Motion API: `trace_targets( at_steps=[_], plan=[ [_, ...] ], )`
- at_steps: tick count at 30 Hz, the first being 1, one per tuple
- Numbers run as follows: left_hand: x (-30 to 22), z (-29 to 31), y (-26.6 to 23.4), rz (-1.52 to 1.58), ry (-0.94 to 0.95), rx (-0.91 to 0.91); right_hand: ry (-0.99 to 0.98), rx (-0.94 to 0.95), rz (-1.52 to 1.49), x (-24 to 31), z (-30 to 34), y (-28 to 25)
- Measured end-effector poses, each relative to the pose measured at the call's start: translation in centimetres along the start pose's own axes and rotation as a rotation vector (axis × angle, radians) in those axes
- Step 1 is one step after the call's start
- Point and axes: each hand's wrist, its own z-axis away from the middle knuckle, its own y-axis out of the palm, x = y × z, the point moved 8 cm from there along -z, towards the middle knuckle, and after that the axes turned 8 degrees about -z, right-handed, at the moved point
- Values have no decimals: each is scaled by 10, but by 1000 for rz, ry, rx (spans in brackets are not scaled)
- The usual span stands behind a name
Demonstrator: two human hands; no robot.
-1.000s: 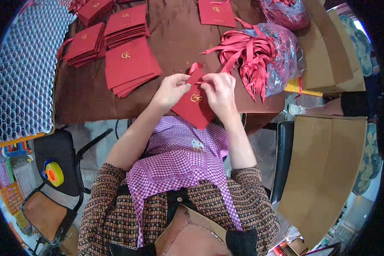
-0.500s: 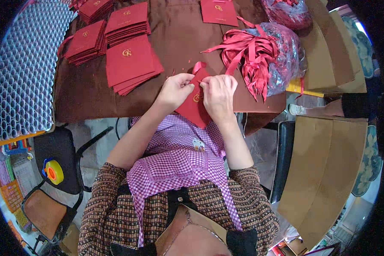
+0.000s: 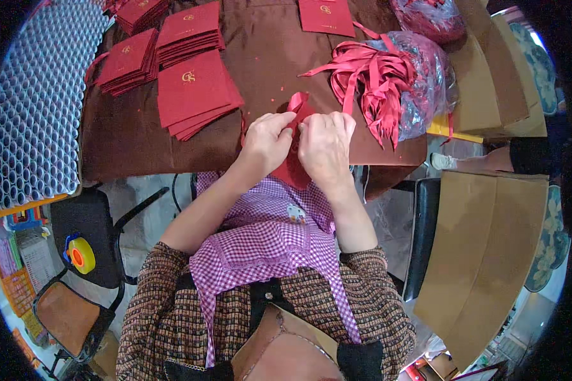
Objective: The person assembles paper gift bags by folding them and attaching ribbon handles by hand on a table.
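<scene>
At the table's front edge, both hands pinch a flat red paper pouch (image 3: 290, 173) that hangs tilted over my apron. My left hand (image 3: 265, 145) is closed at its upper left side, thumb against fingers. Opposite it, my right hand (image 3: 326, 149) is closed on the upper right side, and covers most of the gold emblem. A shiny red ribbon (image 3: 298, 101) loops up from between my fingertips. Exactly where the ribbon meets the pouch is hidden by my fingers.
Stacks of red pouches (image 3: 197, 95) lie to the left, and another pouch (image 3: 326, 17) is at the back. Loose ribbons (image 3: 378, 82) spill from a clear plastic bag (image 3: 433, 82) at right. Cardboard boxes (image 3: 476, 254) stand on the right; a yellow tape roll (image 3: 81, 255) rests on a chair.
My hands have drawn closer together at the top of the pouch, and my left hand has moved right. The emblem, visible before, is now mostly covered.
</scene>
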Motion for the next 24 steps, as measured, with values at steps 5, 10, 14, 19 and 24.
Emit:
trace_targets(
  at_steps=[5, 10, 14, 19, 24],
  plan=[
    [18, 1, 8, 71, -141, 46, -44, -2, 0, 2, -1, 1],
    [23, 0, 11, 104, -244, 96, 10, -18, -92, -5, 1, 1],
    [22, 0, 10, 113, -251, 92, -19, -41, -86, -3, 1, 0],
    [18, -1, 9, 80, -226, 90, -96, -33, -22, 5, 1, 2],
    [9, -3, 3, 8, -185, 93, -149, 13, 64, 10, 2, 7]
  ],
)
